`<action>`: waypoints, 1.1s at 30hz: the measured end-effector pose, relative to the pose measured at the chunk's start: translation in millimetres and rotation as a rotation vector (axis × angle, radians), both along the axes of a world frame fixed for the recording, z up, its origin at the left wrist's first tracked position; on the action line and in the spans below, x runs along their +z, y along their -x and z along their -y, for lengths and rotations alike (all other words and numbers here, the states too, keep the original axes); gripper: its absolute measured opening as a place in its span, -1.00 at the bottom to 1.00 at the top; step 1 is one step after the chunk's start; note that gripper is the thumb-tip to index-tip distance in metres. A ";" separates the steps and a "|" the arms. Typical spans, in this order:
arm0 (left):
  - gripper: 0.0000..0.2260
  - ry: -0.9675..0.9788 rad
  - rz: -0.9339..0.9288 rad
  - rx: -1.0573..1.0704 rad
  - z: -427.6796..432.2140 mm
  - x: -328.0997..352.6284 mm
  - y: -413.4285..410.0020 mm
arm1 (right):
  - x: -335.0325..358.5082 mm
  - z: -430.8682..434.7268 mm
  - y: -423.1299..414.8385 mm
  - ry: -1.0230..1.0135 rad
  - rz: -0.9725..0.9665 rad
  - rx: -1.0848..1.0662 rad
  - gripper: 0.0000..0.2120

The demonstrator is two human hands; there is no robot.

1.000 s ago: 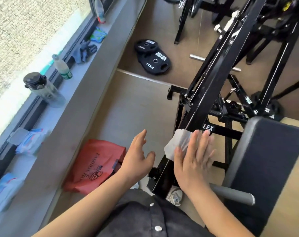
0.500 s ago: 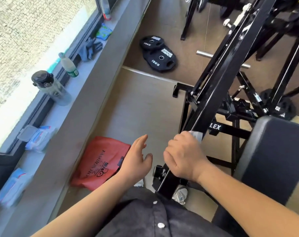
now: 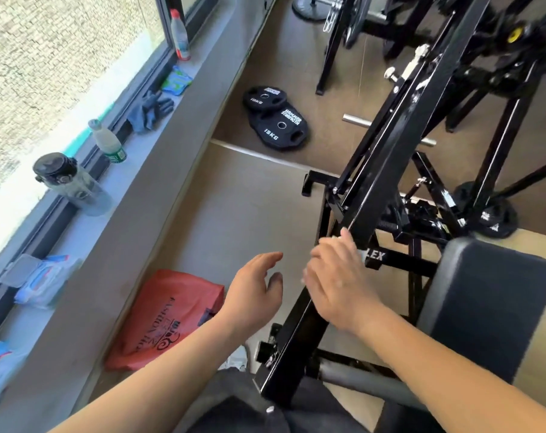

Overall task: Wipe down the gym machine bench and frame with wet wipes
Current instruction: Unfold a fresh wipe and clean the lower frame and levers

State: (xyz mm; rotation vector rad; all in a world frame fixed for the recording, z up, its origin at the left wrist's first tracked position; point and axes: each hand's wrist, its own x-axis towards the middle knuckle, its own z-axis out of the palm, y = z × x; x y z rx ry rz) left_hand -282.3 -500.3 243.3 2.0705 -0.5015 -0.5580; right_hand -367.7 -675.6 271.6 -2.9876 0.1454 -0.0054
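- The slanted black frame beam was the part being wiped. Its long axis ran from low beside the person's lap up and away toward the upper right.
- The wet wipe lay on that beam under the right hand, with only a white sliver showing past the fingertips.
- The right hand lay across the beam's lower-middle stretch, fingers curled over its left edge and pinning the wipe against the metal. Motion blur hid the exact finger positions.
- From that grip most of the beam's length lay ahead and upward, with a shorter run back down toward the body. A wiping stroke would therefore have to follow the slant, not cross it.
- The left hand hovered just left of the beam, fingers loosely spread, holding nothing and touching nothing. The right hand was plainly the nearer one.
- The padded bench sat close on the right, within the right arm's reach.
- Farther out, a red bag lay on the floor and packs of wipes rested on the window sill.
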 end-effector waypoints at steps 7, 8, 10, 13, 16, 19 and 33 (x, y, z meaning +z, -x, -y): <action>-0.63 -0.046 0.066 -0.079 96.8 22.8 -31.5 | -9.2 85.1 1.6 0.000 0.022 0.211 -0.61; -0.64 -0.052 0.072 -0.084 112.6 25.4 -34.5 | -7.9 105.7 -14.2 -0.022 0.029 0.100 -0.59; -0.65 -0.062 0.086 -0.084 141.1 30.1 -39.4 | -5.5 137.5 -43.4 -0.043 0.016 -0.047 -0.54; -0.64 -0.090 0.108 -0.069 169.9 36.8 -47.2 | -4.1 162.0 -59.5 -0.037 0.033 -0.094 -0.48; -0.63 -0.126 0.135 -0.055 191.8 43.2 -60.6 | 1.8 199.8 -65.5 -0.012 0.058 0.015 -0.49; -0.63 -0.147 0.157 -0.040 221.0 51.0 -76.6 | 9.5 262.9 -101.5 -0.056 0.024 -0.109 -0.51; -0.61 -0.166 0.242 -0.103 373.3 65.5 -148.8 | 16.5 373.0 -180.5 -0.140 0.075 -0.270 -0.33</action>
